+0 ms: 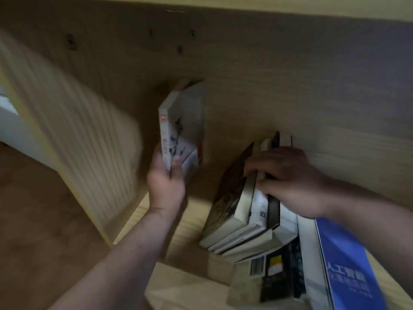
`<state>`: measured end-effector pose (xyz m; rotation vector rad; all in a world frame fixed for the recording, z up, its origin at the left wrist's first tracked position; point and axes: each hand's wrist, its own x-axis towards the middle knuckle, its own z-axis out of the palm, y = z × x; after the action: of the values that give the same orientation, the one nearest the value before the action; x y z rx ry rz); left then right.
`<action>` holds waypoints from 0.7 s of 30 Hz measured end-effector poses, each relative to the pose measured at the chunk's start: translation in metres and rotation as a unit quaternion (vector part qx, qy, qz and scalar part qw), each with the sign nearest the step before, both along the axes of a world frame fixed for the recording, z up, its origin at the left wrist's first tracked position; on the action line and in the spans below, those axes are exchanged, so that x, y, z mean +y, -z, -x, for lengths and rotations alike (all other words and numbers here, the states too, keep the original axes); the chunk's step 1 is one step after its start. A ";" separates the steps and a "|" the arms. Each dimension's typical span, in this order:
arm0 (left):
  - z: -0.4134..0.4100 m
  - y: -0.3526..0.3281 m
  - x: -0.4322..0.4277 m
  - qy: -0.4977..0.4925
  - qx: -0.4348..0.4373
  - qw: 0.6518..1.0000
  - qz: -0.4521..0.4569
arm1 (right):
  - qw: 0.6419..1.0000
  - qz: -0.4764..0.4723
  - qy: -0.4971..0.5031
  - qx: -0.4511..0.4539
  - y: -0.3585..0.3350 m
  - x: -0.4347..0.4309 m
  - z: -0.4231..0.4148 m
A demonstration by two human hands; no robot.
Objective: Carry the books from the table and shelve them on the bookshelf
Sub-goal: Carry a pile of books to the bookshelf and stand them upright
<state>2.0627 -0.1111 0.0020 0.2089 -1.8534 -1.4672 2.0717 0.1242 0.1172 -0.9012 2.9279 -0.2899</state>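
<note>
Your left grip [166,175] is clenched on the lower end of a white paperback [181,126], thumb on the front cover, fingers wrapped behind. You hold that book upright, slightly tilted, inside the bookshelf compartment, its top near the back panel [268,74]. Black ink-style art and a small red mark show on the cover; the print is too blurred to read.

Your right grip [288,177] presses down on the top edges of a leaning row of books [243,209], fingers spread across several of them, thumb tucked against a white spine. It isn't closed around any single book, just bracing the row. The row tips to the right, with a dark illustrated cover [230,191] facing left on the outermost book.

Further right a blue book [348,265] with white characters leans under your right forearm, and a dark book with a barcode [268,278] sits in front of the row, nearest you.

The white paperback is well apart from the row, with a bare gap of shelf board [192,222] between them. The side panel [73,135] of the bookshelf stands to the left, motion-blurred. Wooden floor [33,220] shows beyond it.
</note>
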 end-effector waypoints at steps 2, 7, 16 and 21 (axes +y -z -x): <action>0.002 -0.001 -0.005 -0.029 0.004 1.000 -0.009 | 1.000 0.004 0.011 -0.004 0.004 0.007 -0.003; 0.004 -0.013 -0.017 -0.088 -0.053 0.994 -0.021 | 0.999 0.031 0.024 -0.001 0.007 0.009 -0.003; -0.028 -0.017 -0.031 -0.145 -0.353 0.922 0.073 | 0.999 0.025 0.023 -0.030 0.007 0.011 -0.003; -0.054 -0.036 0.024 -0.199 -0.236 0.939 -0.154 | 0.999 0.041 0.009 -0.020 0.010 0.009 0.000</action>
<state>2.1171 -0.0875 0.0384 1.1081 -1.7774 -1.4876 2.0722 0.1335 0.1075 -0.8680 2.9092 -0.4270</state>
